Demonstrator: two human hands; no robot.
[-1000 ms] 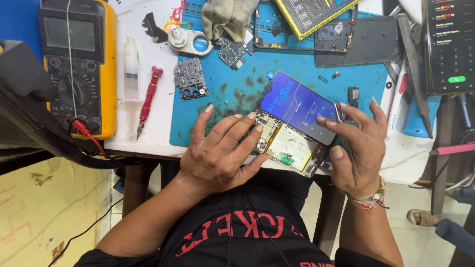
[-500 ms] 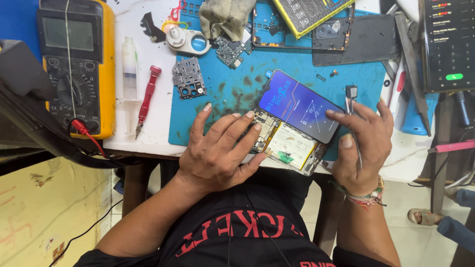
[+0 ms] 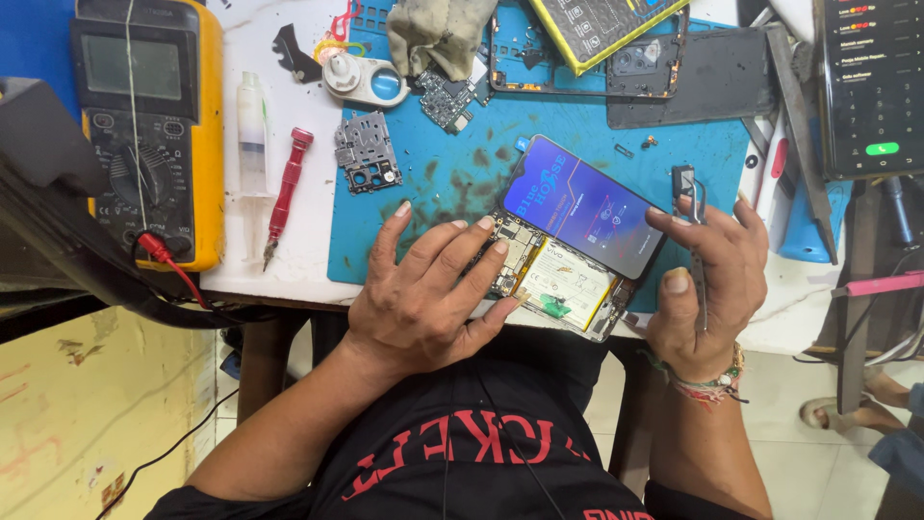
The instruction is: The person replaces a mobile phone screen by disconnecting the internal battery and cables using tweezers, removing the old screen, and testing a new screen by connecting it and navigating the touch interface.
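Observation:
My left hand (image 3: 428, 294) lies flat, fingers spread, on the opened body of a phone (image 3: 553, 284) whose battery and circuit board show. The phone's lit screen panel (image 3: 587, 204) is lifted off and rests tilted across the body on the blue work mat (image 3: 452, 178). At the screen's right edge, my right hand (image 3: 707, 279) grips thin metal tweezers (image 3: 695, 241) that point up and carry a small dark part at the tip.
A yellow multimeter (image 3: 149, 125) with a red probe lead stands at the left. A red screwdriver (image 3: 286, 193), a syringe (image 3: 252, 135), a metal shield plate (image 3: 366, 154), another opened phone (image 3: 577, 53) and a lit phone (image 3: 871, 82) lie around the mat. The table edge runs under my hands.
My right hand has lifted away from the phone's lower right edge and raised the tweezers upright beside the screen. My left hand stays on the phone body.

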